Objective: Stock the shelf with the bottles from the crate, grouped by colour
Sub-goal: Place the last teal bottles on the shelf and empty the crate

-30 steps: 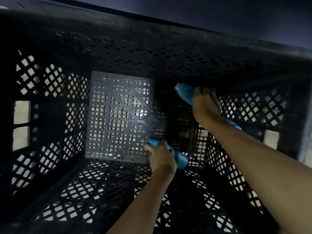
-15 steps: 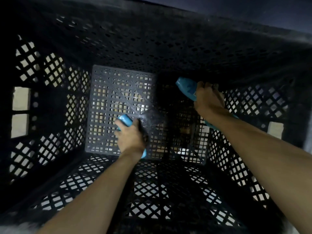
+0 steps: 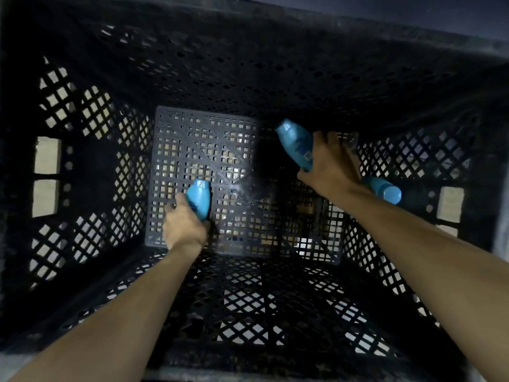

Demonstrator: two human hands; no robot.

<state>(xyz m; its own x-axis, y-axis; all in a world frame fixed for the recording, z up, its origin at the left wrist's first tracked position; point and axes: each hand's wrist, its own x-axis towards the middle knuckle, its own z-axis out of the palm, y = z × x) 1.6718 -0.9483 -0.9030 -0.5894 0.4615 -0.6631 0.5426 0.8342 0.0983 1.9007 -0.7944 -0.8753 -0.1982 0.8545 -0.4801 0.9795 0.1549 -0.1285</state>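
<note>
— Inside the deep black lattice plastic crate [image 3: 82, 166], what's held?
— Left hand [image 3: 184, 226] grips one blue plastic bottle [image 3: 199, 198]; right hand [image 3: 332, 166] grips a second blue bottle [image 3: 296, 144], far right.

Left hand [image 3: 184, 226] is covering the lower half of its blue bottle [image 3: 199, 198]; only the cap end is showing. Right hand [image 3: 332, 165] is hiding the middle of the long blue bottle [image 3: 296, 144], whose label print is too small to read. Crate [image 3: 248, 64] rim is running off the frame edges. Far wall above the bottles is sitting in deep shadow.
</note>
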